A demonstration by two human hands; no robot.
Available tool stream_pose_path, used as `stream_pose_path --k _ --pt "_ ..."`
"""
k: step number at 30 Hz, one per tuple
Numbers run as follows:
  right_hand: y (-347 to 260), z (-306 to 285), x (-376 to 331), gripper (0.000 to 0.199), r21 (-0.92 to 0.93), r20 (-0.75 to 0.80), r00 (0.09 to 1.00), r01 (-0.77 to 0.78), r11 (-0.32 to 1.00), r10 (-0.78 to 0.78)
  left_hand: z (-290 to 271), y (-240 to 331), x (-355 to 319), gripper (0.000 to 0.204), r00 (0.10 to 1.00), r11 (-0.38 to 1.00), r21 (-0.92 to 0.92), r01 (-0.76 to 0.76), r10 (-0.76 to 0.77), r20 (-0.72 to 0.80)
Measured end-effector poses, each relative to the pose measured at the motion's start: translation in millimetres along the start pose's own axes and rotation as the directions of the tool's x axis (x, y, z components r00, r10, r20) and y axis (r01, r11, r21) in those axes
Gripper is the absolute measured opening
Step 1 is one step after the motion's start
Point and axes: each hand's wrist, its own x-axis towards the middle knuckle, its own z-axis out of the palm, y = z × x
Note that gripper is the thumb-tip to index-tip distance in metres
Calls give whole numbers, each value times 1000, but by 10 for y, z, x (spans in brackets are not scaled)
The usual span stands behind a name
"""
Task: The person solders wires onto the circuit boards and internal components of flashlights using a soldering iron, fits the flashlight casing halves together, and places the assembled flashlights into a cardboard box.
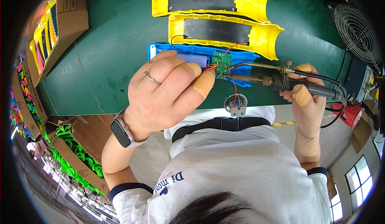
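Note:
My right hand (pixel 306 88) grips a soldering iron (pixel 276 81) with a thin bent metal tube clamped along it. The iron's tip touches or nearly touches a small green circuit board (pixel 221 63). My left hand (pixel 168 87) is closed, its taped fingertips pinching thin red wires (pixel 209 67) at the board's left edge. Under that hand lies a blue plastic half-shell (pixel 240 59), which holds a purple cylindrical cell (pixel 194 59), partly hidden by my fingers. From the board a red wire runs down to a small round grey motor-like part (pixel 236 103) at the table edge.
Beyond the blue shell lie yellow half-shells (pixel 262 37) with black inserts. A wire-guarded fan (pixel 355 27) and a dark blue box (pixel 357 77) stand at right. Cartons (pixel 70 19) and green plastic parts (pixel 76 152) are at left. The green table's (pixel 116 35) edge faces me.

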Motion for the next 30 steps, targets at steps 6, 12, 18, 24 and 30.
stream_pose_path --k 6,12,18,24,30 --pt "78 -55 0 25 198 3 999 51 979 -53 40 -69 -13 27 990 992 48 -121 124 -64" --pt "111 -196 22 31 324 -17 989 146 935 -148 9 -72 4 27 994 994 37 -107 108 -20" --pt "153 -275 34 33 384 -12 983 176 907 -185 -1 -67 12 27 993 992 52 -116 117 -14" --pt "188 -312 74 30 463 7 979 177 869 -203 -8 -10 2 28 998 997 50 -64 64 -5" --pt "138 -292 86 29 445 3 977 190 875 -214 -50 -5 -2 26 997 999 28 -41 39 61"
